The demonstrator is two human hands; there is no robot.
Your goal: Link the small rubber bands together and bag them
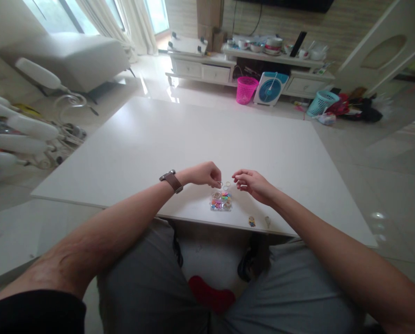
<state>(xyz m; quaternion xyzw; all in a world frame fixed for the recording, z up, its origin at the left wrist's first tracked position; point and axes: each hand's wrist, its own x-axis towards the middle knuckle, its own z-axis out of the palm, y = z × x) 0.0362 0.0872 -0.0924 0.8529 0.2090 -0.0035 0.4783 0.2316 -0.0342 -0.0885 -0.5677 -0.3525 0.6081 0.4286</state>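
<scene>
My left hand pinches a small ring; my right hand hovers, fingers loosely curled, holding nothing I can make out. Bead box sits below them near the tabletop front edge.

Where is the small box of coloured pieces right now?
In the head view, the small box sits on the white table near its front edge, just below and between the left hand and right hand.

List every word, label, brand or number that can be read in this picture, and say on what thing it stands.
None can be read.
The small box of coloured beads below the left hand and right hand: no print shows.
The yellow figure at the table edge: too small to tell.
</scene>
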